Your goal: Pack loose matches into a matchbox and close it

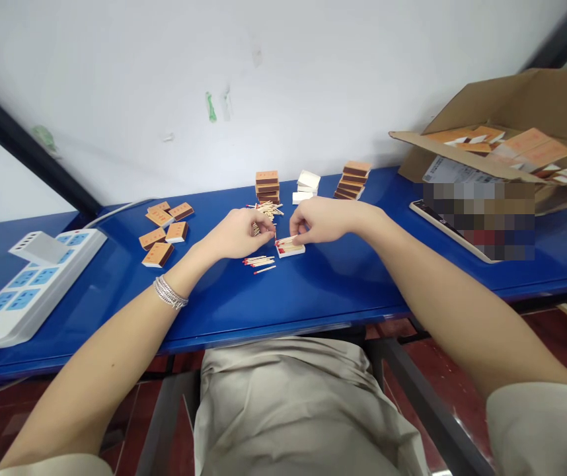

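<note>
Head view: six matchboxes [157, 254] are scattered at left; the left hand [238, 233] is bent, its fingertips drawn nearly together, whether anything is pinched cannot be told. Between the hands one tray [292, 253] is set, its matches [284, 246] uncountable, partly covered by the right hand [322, 218], whose fingers are curled downward, their hold hidden. One carton [556, 99] is cut off rightmost.

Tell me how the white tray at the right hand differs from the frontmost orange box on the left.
The tray is white; the box has an orange top and a dark side.
The tray is open, showing red-tipped matches; the box's top is covered, hiding any contents.
The tray has the right hand at it; the box lies apart from both hands.
Both are small, rectangular and on the blue table.
</note>
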`<state>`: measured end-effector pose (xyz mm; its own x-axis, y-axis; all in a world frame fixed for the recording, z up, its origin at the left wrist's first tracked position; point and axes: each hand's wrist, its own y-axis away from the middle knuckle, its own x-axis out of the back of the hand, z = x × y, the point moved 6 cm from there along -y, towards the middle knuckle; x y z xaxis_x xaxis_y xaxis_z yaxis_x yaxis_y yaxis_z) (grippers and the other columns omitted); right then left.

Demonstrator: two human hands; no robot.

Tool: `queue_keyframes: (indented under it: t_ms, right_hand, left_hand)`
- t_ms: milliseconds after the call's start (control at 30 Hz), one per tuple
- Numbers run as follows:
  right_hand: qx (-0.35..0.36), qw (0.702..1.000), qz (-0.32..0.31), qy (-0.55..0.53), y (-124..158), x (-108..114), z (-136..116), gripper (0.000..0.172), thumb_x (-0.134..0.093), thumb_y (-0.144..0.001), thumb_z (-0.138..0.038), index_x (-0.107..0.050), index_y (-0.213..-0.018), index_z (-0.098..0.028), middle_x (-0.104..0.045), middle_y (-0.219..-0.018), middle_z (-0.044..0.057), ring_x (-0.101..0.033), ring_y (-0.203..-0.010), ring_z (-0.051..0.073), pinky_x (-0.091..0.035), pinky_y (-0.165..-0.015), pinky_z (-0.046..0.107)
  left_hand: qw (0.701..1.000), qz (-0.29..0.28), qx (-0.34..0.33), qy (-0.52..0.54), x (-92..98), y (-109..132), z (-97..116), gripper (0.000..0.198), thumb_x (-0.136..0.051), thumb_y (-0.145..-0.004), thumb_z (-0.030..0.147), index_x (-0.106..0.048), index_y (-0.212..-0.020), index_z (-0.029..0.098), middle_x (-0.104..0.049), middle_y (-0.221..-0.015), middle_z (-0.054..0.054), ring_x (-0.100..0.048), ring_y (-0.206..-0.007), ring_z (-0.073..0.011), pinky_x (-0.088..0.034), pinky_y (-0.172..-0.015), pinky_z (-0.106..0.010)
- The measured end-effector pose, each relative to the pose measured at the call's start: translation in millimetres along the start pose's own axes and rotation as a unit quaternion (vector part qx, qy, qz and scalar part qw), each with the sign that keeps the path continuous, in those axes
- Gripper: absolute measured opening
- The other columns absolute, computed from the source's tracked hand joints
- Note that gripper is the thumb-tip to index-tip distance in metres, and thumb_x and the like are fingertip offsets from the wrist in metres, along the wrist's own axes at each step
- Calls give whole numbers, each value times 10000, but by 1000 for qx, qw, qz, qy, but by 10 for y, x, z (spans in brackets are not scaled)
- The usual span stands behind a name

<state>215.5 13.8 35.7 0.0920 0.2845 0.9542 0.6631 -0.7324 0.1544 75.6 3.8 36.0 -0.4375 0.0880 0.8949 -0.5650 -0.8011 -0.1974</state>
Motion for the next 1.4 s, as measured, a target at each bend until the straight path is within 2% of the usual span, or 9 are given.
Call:
queue_keyframes:
  t_ms: [200, 433, 600, 700, 1033, 1200, 1267, 1400]
  right_hand:
    - [-2, 1000, -11, -10, -18, -31, 0, 155, -670, -751, -292, -740, -824, -174, -710, -772, 45, -590, -645, 154, -405, -585, 287]
    - [0, 1000, -7, -30, -15, -13, 15, 167, -683, -739, -299, -751, -832, -178, -715, -753, 42, -594, -631, 154, -404, -582, 283]
    - [1, 999, 14, -43, 2, 51, 28, 183, -690, -731, -323, -748, -826, -179, -723, -761, 41, -614, -657, 157, -418, -603, 273]
    - [3, 999, 2, -47, -9, 26, 21, 196, -691, -723, -318, -740, -845, -172, -727, -774, 44, -623, -668, 157, -423, -599, 265]
    - [-1, 997, -11, -73, -49, -31, 91, 182, -695, -702, -264, -709, -860, -175, -744, -802, 41, -659, -695, 172, -456, -615, 270]
    - [-6, 996, -22, -88, -36, -27, 92, 181, -703, -713, -295, -702, -852, -179, -735, -771, 39, -658, -688, 174, -458, -620, 276]
    - [-6, 996, -17, -84, -30, -15, 91, 247, -724, -703, -353, -708, -881, -182, -735, -796, 43, -658, -714, 181, -457, -637, 283]
    - [-14, 998, 5, -61, -3, 35, 94, 524, -815, -580, -448, -698, -1020, -189, -727, -911, 55, -645, -769, 195, -444, -645, 289]
  left_hand:
    - [1000, -17, 12, 7, 9, 8, 8, 218, -579, -784, 268, -758, -863, 171, -732, -750, -24, -620, -635, -135, -475, -662, -259]
    - [998, -43, -2, 34, -7, 15, 21, 232, -611, -741, 226, -757, -909, 159, -749, -804, -37, -619, -610, -127, -482, -640, -255]
    - [996, -72, -2, 44, -25, 31, 34, 241, -646, -740, 265, -744, -928, 148, -741, -778, -34, -608, -584, -120, -465, -596, -245]
    - [994, -84, 3, 66, -44, 41, 49, 277, -685, -729, 305, -722, -951, 144, -740, -779, -32, -591, -572, -115, -460, -581, -243]
    - [998, -24, -41, 42, -104, 7, 112, 188, -645, -738, 201, -711, -908, 155, -725, -778, -11, -577, -608, -106, -437, -608, -231]
    - [998, 15, -55, 35, -146, -13, 118, 115, -662, -754, 236, -716, -821, 159, -703, -721, 1, -543, -553, -89, -409, -581, -227]
    - [997, 20, -69, 34, -144, -12, 129, 102, -663, -756, 240, -722, -792, 164, -707, -725, 0, -542, -559, -90, -412, -593, -232]
    - [997, 27, -65, 37, -91, -3, 104, 116, -635, -773, 234, -737, -787, 179, -717, -747, -5, -566, -607, -109, -421, -616, -246]
